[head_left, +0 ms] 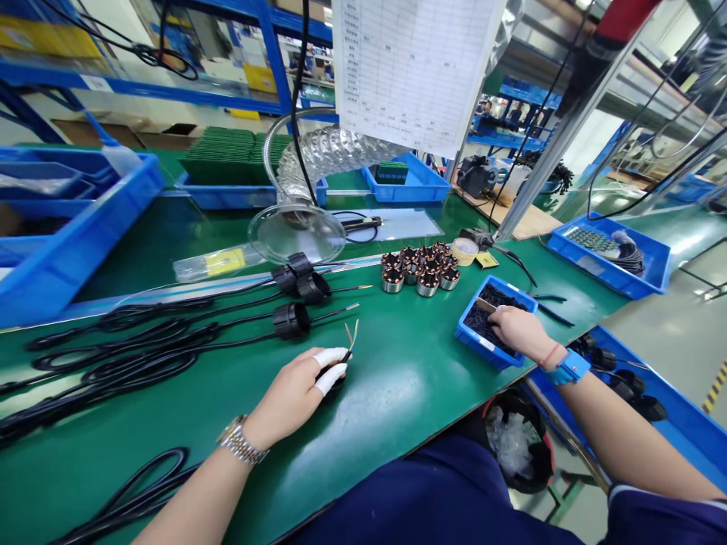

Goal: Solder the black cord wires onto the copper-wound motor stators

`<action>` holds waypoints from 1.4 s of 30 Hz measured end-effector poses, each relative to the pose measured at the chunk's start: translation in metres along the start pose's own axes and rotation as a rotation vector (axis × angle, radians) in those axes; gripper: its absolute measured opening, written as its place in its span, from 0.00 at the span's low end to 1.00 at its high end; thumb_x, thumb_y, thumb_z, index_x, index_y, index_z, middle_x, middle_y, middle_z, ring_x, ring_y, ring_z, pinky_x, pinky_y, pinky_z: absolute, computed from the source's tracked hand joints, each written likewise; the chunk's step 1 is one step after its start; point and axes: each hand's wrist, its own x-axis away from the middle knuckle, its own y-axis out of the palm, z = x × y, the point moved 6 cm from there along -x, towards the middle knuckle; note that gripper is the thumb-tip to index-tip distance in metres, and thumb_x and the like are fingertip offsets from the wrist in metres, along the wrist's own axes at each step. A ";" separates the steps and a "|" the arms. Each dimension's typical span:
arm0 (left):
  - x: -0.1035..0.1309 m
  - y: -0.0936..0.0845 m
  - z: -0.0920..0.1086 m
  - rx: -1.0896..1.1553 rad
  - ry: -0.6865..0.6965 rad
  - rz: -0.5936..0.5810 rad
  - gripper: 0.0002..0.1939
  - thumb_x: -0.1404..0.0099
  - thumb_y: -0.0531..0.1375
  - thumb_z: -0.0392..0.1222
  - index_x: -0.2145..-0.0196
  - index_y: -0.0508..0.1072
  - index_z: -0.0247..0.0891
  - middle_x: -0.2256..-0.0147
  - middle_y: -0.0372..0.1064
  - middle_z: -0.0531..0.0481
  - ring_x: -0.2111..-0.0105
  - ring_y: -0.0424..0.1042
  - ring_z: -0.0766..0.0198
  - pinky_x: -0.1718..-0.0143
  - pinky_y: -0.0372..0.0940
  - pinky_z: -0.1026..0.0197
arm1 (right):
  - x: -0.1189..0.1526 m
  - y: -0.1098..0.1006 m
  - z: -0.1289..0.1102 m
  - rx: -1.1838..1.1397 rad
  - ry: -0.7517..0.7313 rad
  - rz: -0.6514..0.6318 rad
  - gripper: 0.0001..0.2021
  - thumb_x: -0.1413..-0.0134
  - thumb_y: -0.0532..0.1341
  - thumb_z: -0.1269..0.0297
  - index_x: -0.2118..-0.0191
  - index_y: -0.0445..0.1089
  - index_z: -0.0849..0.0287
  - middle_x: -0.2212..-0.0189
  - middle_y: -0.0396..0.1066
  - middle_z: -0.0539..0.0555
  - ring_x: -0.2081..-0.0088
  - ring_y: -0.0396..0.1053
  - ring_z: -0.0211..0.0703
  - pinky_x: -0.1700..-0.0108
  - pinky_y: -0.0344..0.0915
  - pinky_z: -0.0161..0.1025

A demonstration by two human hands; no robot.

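At green bench (397, 386), left hand (298, 384) pinching cable (347, 356), right hand (518, 330) in bin (498, 357), grip unclear

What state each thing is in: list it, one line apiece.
Left hand: closed on a cable end
Coloured wires at that end: spread apart
Small blue bin: open, holding black pieces
Right hand: in that bin, grasp unclear
Copper-wound cores: upright, grouped
Tape roll: lying flat
Black cables: looped in bundles
Paper sheet: hanging
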 end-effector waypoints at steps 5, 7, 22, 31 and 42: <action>0.000 0.001 0.001 -0.010 0.024 0.012 0.17 0.36 0.46 0.47 0.56 0.67 0.39 0.62 0.67 0.47 0.63 0.65 0.60 0.60 0.60 0.58 | -0.001 0.002 0.004 -0.022 0.042 0.017 0.11 0.51 0.52 0.68 0.68 0.72 0.61 0.68 0.70 0.59 0.66 0.68 0.44 0.65 0.61 0.36; 0.000 0.002 0.001 -0.014 0.030 0.018 0.17 0.36 0.46 0.47 0.56 0.67 0.38 0.62 0.67 0.46 0.62 0.65 0.60 0.59 0.60 0.58 | -0.002 0.001 0.007 -0.061 0.035 0.015 0.11 0.52 0.53 0.68 0.68 0.72 0.60 0.68 0.71 0.57 0.66 0.68 0.43 0.64 0.61 0.35; 0.002 -0.003 0.004 0.010 0.038 0.066 0.17 0.38 0.48 0.46 0.56 0.69 0.39 0.62 0.68 0.46 0.62 0.66 0.59 0.60 0.61 0.57 | -0.003 -0.015 0.019 -0.616 0.010 -0.062 0.14 0.49 0.51 0.58 0.70 0.67 0.62 0.78 0.66 0.50 0.77 0.61 0.34 0.74 0.58 0.31; 0.001 -0.004 0.009 0.062 0.057 0.091 0.16 0.39 0.51 0.48 0.58 0.71 0.39 0.65 0.68 0.47 0.64 0.66 0.60 0.61 0.62 0.58 | 0.004 -0.043 -0.031 -0.911 -0.068 -0.071 0.14 0.48 0.51 0.55 0.68 0.65 0.61 0.78 0.62 0.49 0.77 0.58 0.33 0.74 0.57 0.30; 0.004 -0.011 0.011 0.050 0.051 0.273 0.15 0.44 0.57 0.50 0.65 0.73 0.37 0.75 0.65 0.50 0.72 0.62 0.63 0.69 0.59 0.62 | -0.026 -0.041 -0.221 -1.346 -0.401 -0.086 0.07 0.49 0.55 0.63 0.72 0.66 0.61 0.79 0.60 0.47 0.78 0.57 0.31 0.75 0.55 0.30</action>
